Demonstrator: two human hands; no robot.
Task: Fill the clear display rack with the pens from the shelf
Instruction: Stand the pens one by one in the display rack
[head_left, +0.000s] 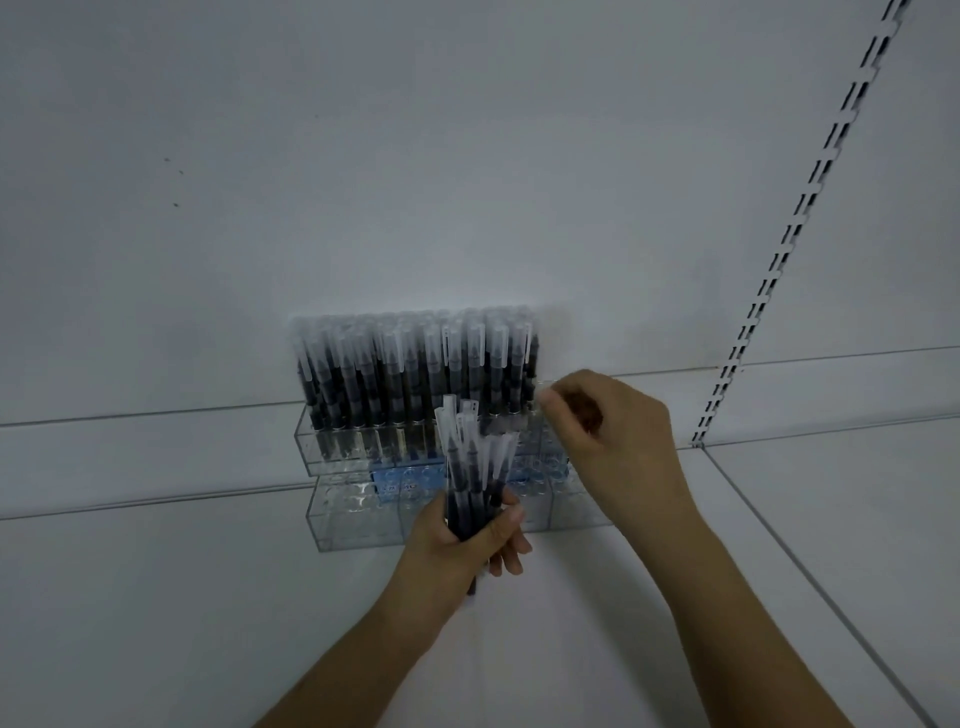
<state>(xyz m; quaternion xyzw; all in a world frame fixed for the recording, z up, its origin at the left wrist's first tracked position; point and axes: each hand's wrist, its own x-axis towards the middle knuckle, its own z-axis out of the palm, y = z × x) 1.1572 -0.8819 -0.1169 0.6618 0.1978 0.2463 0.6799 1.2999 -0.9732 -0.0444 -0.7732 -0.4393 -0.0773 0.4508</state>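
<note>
Left hand (470, 540): grasping bundle of pens (470, 467), caps up.
Right hand (605, 421): fingers pinched at rack's right end; grasped thing too blurred to tell.
Clear display rack (337, 514): on shelf (156, 597), just behind both hands, back row full.

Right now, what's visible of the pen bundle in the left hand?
The pen bundle is a handful of slim pens with dark barrels and frosted clear caps, caps up, fanned slightly. The left hand grips the lower barrels, holding them upright in front of the clear display rack. The exact count is unclear.
</note>
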